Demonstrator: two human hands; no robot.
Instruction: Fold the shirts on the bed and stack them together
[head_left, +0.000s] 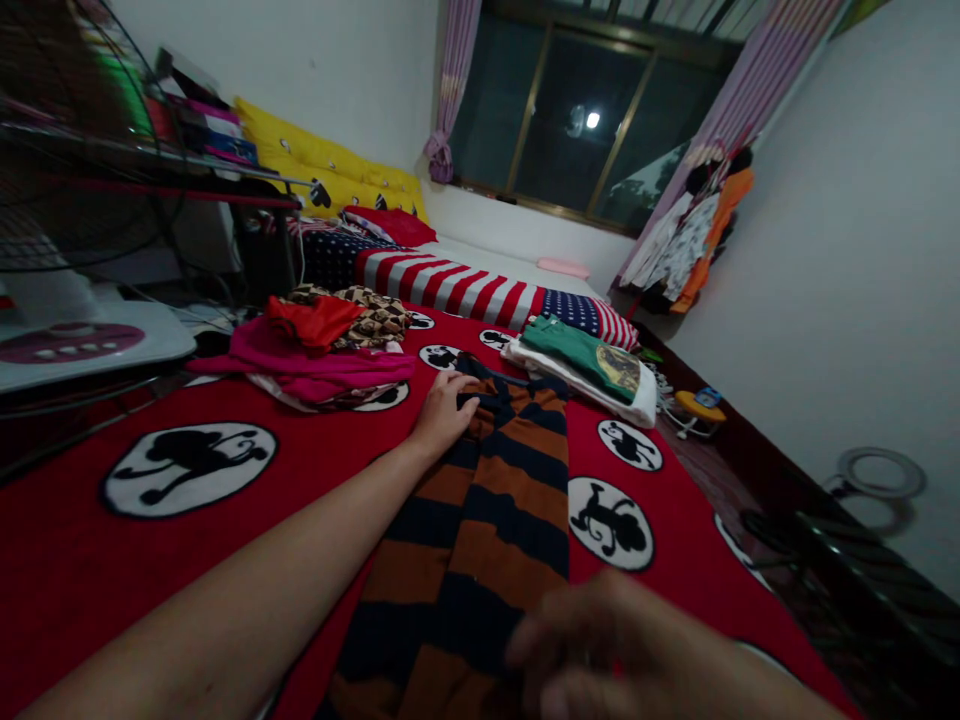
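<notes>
A brown and navy striped garment [495, 500] lies lengthwise on a red blanket, its narrower top end away from me and its near end running out of view below. My left hand [446, 410] rests on the far left edge of this garment, fingers stretched out and slightly apart on the cloth. Low in the view, my right hand [600, 640] is over or beside the garment's near right side. Motion blurs its fingers, so I cannot make out whether they touch the cloth.
The red blanket [315, 560] has white ovals with black monkeys. To the left lies a pile of pink, orange and checked clothes [315, 350]. Folded green and white clothes [585, 365] sit at the right. A white fan base [90, 340] stands far left.
</notes>
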